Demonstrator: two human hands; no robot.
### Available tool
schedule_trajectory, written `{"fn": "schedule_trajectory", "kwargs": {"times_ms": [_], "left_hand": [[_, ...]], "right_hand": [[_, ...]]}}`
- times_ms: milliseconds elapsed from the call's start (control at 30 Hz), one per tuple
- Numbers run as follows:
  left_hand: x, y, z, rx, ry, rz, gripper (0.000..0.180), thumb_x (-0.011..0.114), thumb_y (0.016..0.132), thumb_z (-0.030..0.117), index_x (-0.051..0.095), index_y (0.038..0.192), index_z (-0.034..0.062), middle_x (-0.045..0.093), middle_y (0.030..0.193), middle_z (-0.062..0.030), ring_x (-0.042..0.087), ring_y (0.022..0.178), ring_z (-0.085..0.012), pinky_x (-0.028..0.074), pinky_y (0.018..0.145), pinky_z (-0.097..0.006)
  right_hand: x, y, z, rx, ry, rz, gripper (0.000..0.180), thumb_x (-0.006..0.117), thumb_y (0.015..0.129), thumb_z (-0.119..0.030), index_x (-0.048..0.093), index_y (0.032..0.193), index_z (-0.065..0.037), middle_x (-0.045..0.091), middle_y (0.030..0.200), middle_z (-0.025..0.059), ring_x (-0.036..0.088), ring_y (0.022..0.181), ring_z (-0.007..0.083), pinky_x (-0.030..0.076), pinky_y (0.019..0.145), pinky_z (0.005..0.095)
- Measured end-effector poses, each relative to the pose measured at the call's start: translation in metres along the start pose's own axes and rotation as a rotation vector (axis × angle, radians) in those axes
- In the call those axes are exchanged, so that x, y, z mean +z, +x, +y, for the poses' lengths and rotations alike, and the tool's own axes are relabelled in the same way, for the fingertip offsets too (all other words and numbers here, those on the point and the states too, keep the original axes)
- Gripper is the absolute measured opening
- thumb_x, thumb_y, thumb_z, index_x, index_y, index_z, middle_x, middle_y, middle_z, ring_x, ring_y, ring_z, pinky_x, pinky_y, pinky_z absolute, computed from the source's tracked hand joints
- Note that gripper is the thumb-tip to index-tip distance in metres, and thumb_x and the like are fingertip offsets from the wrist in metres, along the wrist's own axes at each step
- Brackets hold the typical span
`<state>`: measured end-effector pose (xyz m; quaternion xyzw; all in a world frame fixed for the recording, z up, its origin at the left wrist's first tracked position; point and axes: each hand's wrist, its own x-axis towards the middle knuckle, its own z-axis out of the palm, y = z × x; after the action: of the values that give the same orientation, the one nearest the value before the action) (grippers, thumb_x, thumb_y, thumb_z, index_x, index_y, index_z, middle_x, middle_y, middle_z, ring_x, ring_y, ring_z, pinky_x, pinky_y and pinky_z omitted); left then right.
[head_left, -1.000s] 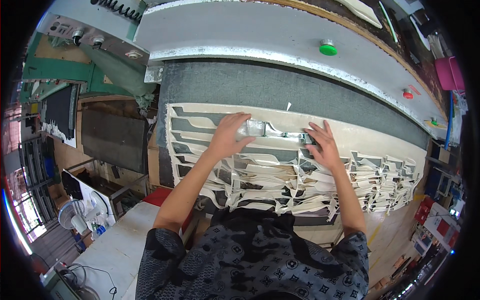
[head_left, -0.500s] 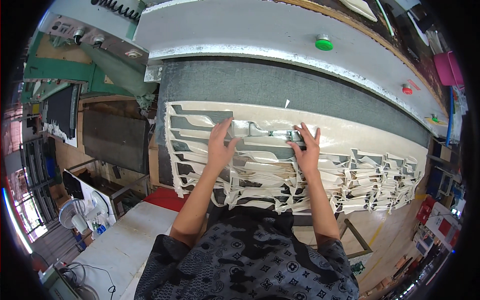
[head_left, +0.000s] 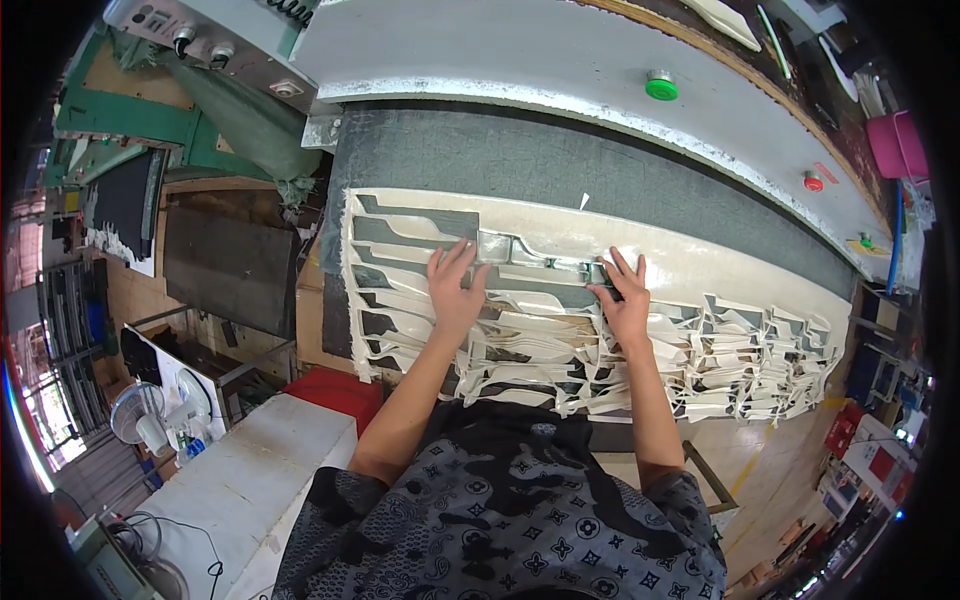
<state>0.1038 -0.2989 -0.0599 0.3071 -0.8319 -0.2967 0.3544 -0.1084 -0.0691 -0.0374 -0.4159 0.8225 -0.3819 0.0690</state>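
A cream sheet [head_left: 700,270] with many cut-out shapes lies on a dark grey felt bed [head_left: 560,165]. My left hand [head_left: 455,290] rests flat on the cut strips near the sheet's left part, fingers spread. My right hand [head_left: 622,300] presses flat on the strips near the middle, fingers apart. Between the two hands runs a long metal cutting die [head_left: 545,258], its ends under my fingertips. Loose cream offcut strips [head_left: 760,360] hang along the front edge.
A white machine beam [head_left: 560,50] with a green button [head_left: 660,86] and red buttons [head_left: 813,182] spans the back. A white table [head_left: 230,480] and a red box [head_left: 335,392] stand at lower left. A fan [head_left: 140,415] is on the floor.
Both hands have drawn back toward me and slightly down the sheet. The metal die now lies between them rather than under my palms.
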Motion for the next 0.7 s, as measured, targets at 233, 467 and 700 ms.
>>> {"fn": "schedule_trajectory", "kwargs": {"times_ms": [233,467,700], "left_hand": [[0.0,-0.001,0.006,0.011,0.009,0.066,0.035,0.087,0.081,0.011,0.078,0.113,0.0007,0.078,0.113,-0.0159,0.07,0.111,-0.031,0.045,0.108,-0.048],[-0.002,-0.001,0.003,-0.005,-0.001,0.064,0.035,0.09,0.079,0.011,0.08,0.111,0.0036,0.078,0.113,-0.0135,0.068,0.112,-0.0338,0.048,0.106,-0.046],[-0.002,-0.001,0.004,-0.002,-0.018,0.082,0.031,0.09,0.08,0.012,0.081,0.109,0.005,0.08,0.102,-0.0104,0.072,0.101,-0.0303,0.049,0.105,-0.046]], "right_hand": [[0.005,-0.012,-0.002,0.001,-0.052,0.049,0.045,0.083,0.085,-0.009,0.074,0.129,-0.003,0.072,0.135,0.019,0.068,0.126,0.034,0.02,0.129,0.0628],[0.004,-0.011,-0.004,-0.002,-0.015,0.072,0.04,0.085,0.081,-0.004,0.075,0.12,0.0,0.075,0.129,0.0191,0.068,0.128,0.034,0.022,0.129,0.0606],[0.006,-0.014,-0.004,-0.012,0.014,0.149,0.038,0.088,0.079,-0.004,0.077,0.116,-0.001,0.078,0.112,0.0144,0.068,0.126,0.0326,0.026,0.127,0.061]]}}
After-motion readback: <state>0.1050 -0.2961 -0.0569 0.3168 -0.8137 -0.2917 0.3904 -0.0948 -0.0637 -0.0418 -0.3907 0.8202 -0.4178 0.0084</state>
